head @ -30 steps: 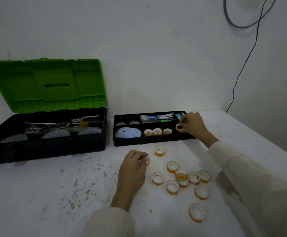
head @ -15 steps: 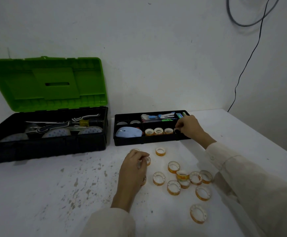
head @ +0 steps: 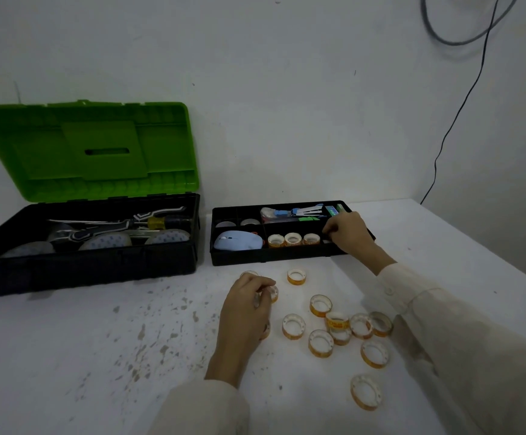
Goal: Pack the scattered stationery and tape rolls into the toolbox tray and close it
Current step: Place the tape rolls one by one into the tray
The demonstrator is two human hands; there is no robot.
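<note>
orange tape rolls, print unreadable, left hand pinching one, right hand curled in tray, grip unclear

Bright green lid over a black toolbox, black tray alongside. Pale blue mouse sits inside, orange-edged tape rolls with white cores dot the white tabletop, itself speckled grey. Cream sleeves throughout.

A second ago the right hand held a tape roll above the right end of the tray; it has since lowered into the tray's front compartment, at 3 o'clock from the three tape rolls lined up there, fingers curled, the roll now hidden
</note>
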